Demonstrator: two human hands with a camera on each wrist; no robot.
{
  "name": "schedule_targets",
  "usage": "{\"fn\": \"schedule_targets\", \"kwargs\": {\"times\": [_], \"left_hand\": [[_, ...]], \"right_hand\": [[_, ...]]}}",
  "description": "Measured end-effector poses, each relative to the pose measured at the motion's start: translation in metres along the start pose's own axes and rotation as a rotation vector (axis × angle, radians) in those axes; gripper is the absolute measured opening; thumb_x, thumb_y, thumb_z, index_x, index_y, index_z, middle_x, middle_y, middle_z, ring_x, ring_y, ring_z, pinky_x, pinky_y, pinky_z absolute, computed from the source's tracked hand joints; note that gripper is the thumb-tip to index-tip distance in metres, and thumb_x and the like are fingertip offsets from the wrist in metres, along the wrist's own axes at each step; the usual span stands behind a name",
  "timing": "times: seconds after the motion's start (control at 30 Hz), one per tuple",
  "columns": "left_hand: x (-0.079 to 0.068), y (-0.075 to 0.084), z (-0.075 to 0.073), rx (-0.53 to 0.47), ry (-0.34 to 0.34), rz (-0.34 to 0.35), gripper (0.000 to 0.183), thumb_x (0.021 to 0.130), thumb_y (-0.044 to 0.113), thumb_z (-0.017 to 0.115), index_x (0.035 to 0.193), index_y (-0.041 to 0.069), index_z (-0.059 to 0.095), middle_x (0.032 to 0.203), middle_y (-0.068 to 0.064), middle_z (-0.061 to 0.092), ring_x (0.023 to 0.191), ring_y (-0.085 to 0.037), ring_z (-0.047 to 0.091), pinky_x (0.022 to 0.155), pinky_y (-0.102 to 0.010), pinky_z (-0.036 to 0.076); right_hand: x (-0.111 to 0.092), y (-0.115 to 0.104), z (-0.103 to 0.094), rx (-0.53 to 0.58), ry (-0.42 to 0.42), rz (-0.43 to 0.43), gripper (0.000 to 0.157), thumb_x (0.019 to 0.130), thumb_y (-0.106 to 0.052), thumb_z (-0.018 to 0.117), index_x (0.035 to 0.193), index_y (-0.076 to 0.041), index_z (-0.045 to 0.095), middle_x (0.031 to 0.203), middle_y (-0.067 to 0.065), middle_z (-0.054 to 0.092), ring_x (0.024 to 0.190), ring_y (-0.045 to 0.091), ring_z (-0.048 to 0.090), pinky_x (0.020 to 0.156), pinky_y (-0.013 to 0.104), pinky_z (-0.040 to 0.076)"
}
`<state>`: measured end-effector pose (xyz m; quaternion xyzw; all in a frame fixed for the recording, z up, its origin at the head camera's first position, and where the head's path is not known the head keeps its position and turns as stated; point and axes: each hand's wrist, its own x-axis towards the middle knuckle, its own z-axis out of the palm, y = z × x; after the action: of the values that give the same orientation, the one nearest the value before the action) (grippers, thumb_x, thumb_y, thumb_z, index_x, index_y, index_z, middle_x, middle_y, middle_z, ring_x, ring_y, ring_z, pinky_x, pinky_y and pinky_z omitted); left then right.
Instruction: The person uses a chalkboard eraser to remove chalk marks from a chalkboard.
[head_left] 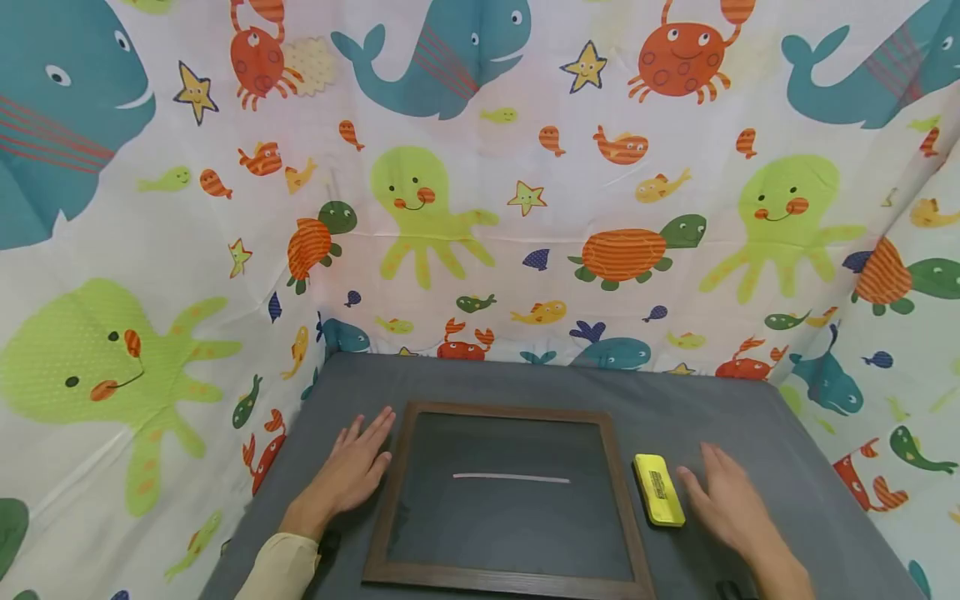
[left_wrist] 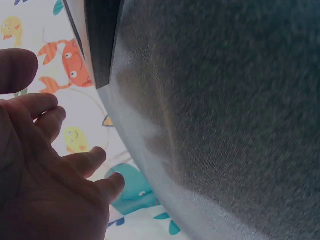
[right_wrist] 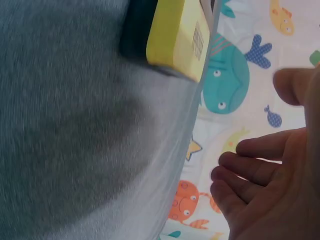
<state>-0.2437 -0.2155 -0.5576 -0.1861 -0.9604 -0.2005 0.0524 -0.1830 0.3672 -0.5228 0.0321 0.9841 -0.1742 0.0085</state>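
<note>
A small blackboard [head_left: 517, 525] in a brown wooden frame lies on the table, with one thin whitish line [head_left: 512, 477] running across it. My left hand [head_left: 347, 467] is just left of the frame, fingers extended and holding nothing. In the left wrist view the same hand [left_wrist: 55, 165] shows its palm, near the frame's dark edge [left_wrist: 102, 45]. To the right of the board lies a yellow eraser [head_left: 659, 490] with a dark underside. My right hand [head_left: 729, 506] is beside the eraser, apart from it, fingers loosely extended. The right wrist view shows that hand [right_wrist: 270, 175] with nothing in it.
A dark grey cloth [head_left: 525, 379] covers the table. Behind and on both sides hangs a white curtain [head_left: 465, 317] printed with sea animals. Dark straps show at both wrists, and a light sleeve [head_left: 281, 568] covers the left forearm.
</note>
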Motion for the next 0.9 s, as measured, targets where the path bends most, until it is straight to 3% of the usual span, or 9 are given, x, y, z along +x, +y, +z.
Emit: {"fn": "schedule_targets", "kwargs": {"times": [0.13, 0.3, 0.5, 0.7, 0.9], "left_hand": [[-0.005, 0.001, 0.002, -0.014, -0.022, 0.013, 0.067, 0.103, 0.022, 0.056, 0.161, 0.02, 0.024, 0.167, -0.001, 0.023, 0.151, -0.047, 0.019, 0.114, -0.073, 0.017], [-0.005, 0.002, 0.008, -0.046, -0.088, 0.024, 0.065, 0.103, 0.02, 0.055, 0.161, 0.018, 0.027, 0.167, 0.001, 0.022, 0.152, -0.046, 0.017, 0.116, -0.072, 0.015], [-0.004, 0.003, 0.016, -0.065, -0.15, 0.017, 0.064, 0.103, 0.019, 0.054, 0.161, 0.018, 0.028, 0.167, 0.003, 0.022, 0.152, -0.046, 0.016, 0.116, -0.072, 0.014], [-0.006, 0.002, 0.021, -0.101, -0.179, 0.016, 0.064, 0.102, 0.016, 0.053, 0.161, 0.018, 0.027, 0.167, 0.002, 0.022, 0.152, -0.046, 0.015, 0.116, -0.072, 0.013], [-0.007, 0.001, 0.022, -0.1, -0.178, 0.011, 0.064, 0.102, 0.015, 0.053, 0.161, 0.019, 0.027, 0.167, 0.002, 0.022, 0.152, -0.046, 0.017, 0.116, -0.072, 0.013]], "right_hand": [[0.003, -0.009, 0.005, -0.018, -0.041, -0.007, 0.093, 0.1, -0.058, 0.048, 0.145, 0.021, 0.031, 0.146, 0.045, 0.032, 0.133, 0.061, 0.033, 0.106, 0.073, 0.029], [0.004, -0.018, 0.012, -0.025, -0.085, 0.005, 0.097, 0.097, -0.063, 0.05, 0.143, 0.021, 0.035, 0.143, 0.045, 0.037, 0.131, 0.061, 0.037, 0.105, 0.072, 0.033], [0.005, -0.021, 0.024, -0.021, -0.072, -0.001, 0.091, 0.095, -0.06, 0.056, 0.14, 0.018, 0.043, 0.134, 0.042, 0.046, 0.119, 0.057, 0.049, 0.094, 0.069, 0.043], [0.005, -0.025, 0.03, -0.014, -0.058, 0.012, 0.087, 0.092, -0.058, 0.061, 0.139, 0.014, 0.047, 0.122, 0.036, 0.051, 0.102, 0.044, 0.054, 0.076, 0.056, 0.047], [0.008, -0.029, 0.033, -0.015, -0.075, 0.062, 0.093, 0.09, -0.06, 0.064, 0.14, 0.017, 0.044, 0.117, 0.034, 0.051, 0.093, 0.037, 0.054, 0.072, 0.051, 0.048]]}}
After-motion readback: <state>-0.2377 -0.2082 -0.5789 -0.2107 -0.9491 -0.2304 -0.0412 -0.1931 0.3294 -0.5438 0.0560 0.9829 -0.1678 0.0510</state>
